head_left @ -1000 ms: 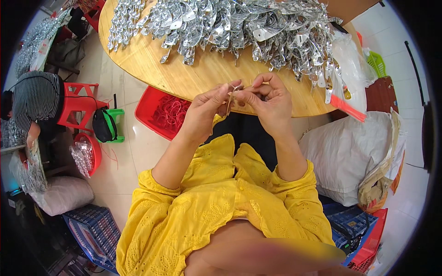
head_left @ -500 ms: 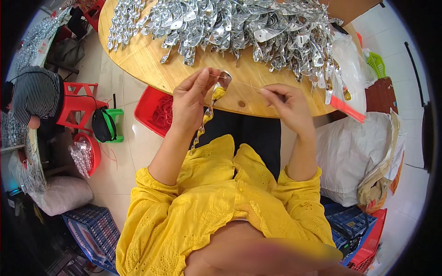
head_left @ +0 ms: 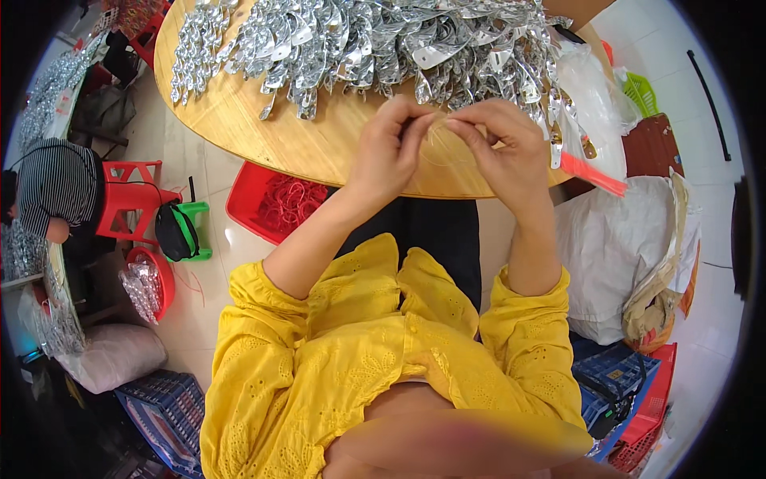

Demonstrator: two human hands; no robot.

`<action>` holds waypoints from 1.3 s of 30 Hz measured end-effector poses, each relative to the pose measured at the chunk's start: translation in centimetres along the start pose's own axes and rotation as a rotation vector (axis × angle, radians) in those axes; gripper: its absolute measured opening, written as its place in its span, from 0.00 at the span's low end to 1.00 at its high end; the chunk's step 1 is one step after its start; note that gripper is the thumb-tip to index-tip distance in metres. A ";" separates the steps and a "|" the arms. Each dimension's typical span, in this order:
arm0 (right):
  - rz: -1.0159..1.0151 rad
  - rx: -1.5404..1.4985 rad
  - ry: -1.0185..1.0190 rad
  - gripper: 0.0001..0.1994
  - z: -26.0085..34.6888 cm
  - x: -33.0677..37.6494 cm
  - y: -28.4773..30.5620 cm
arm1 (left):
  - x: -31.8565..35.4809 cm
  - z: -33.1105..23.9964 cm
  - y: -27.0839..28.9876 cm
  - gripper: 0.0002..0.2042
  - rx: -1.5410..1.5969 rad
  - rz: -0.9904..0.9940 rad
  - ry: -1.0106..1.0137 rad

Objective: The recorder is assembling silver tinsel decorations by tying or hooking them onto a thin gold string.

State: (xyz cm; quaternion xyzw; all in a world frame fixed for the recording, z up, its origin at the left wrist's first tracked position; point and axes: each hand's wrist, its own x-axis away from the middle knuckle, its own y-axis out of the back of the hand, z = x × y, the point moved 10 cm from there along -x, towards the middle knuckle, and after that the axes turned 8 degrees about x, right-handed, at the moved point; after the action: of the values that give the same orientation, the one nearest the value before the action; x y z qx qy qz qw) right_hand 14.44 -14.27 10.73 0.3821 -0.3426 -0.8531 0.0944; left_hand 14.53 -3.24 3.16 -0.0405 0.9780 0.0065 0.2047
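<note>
My left hand (head_left: 391, 149) and my right hand (head_left: 507, 148) meet fingertip to fingertip above the near edge of the round wooden table. Both pinch a thin pale thread (head_left: 447, 165), which hangs in a loose loop below the fingers. The exact spot where the fingertips meet is too small to make out. Just beyond my hands a large heap of shiny silver twisted strips (head_left: 375, 48) covers the far part of the table (head_left: 231, 132).
Under the table's left edge stands a red bin (head_left: 247, 209) of red cords. A bundle of red strips (head_left: 594, 174) juts off the table's right side, above a big white sack (head_left: 602, 263). At far left, a person in a striped top (head_left: 56, 188) sits near a red stool (head_left: 128, 199).
My left hand has moved right to meet my right hand, and the thread between them has gone from taut to looped. The silver twisted strip below my left hand is out of sight.
</note>
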 end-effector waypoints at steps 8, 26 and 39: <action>-0.025 -0.262 -0.397 0.04 -7.7 3.2 0.8 | 0.6 2.3 2.2 0.05 0.432 -0.158 0.209; -0.196 -0.481 -0.093 0.03 -2.7 1.6 3.7 | -0.8 1.5 0.8 0.10 0.561 -0.011 0.279; -0.119 -0.578 -0.136 0.06 -2.5 -0.4 0.8 | -4.0 -2.9 -2.5 0.10 0.445 0.268 0.209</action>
State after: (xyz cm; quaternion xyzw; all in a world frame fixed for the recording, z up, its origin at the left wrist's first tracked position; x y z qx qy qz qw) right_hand 16.42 -16.03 10.30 0.3007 -0.0681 -0.9429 0.1262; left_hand 17.24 -5.55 7.39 0.1346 0.9678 -0.1856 0.1038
